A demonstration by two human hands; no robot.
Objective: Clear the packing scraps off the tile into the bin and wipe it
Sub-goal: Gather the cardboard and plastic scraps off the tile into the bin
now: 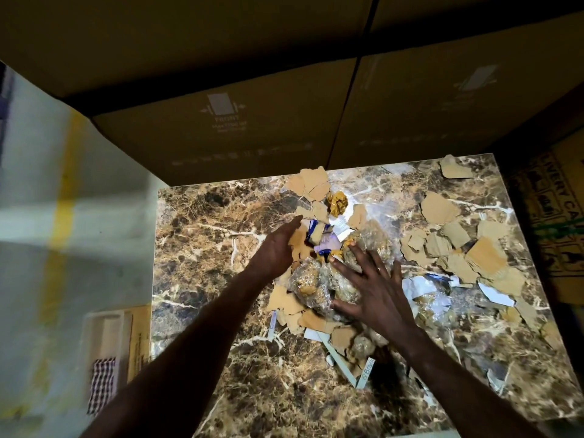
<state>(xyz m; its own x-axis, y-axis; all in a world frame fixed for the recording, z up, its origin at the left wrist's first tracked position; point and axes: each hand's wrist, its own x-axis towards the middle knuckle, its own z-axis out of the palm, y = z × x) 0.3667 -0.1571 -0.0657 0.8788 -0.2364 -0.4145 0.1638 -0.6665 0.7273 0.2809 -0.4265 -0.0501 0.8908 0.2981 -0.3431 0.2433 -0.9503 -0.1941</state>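
Observation:
A brown marble-patterned tile (215, 254) lies in front of me, strewn with packing scraps. Torn cardboard pieces (467, 248), crumpled clear plastic (316, 286), white paper bits (423, 284) and a yellow paper ball (337, 202) are scattered across its middle and right side. My left hand (278, 248) rests with straight fingers against the left edge of the central heap. My right hand (369, 286) lies flat with spread fingers on the crumpled plastic. Neither hand grips anything.
Big cardboard boxes (221, 121) stand along the far edge of the tile. Another printed box (556, 216) is at the right. On the floor to the left lie a checked cloth (101, 385) and a flat cardboard piece (139, 336). No bin is in view.

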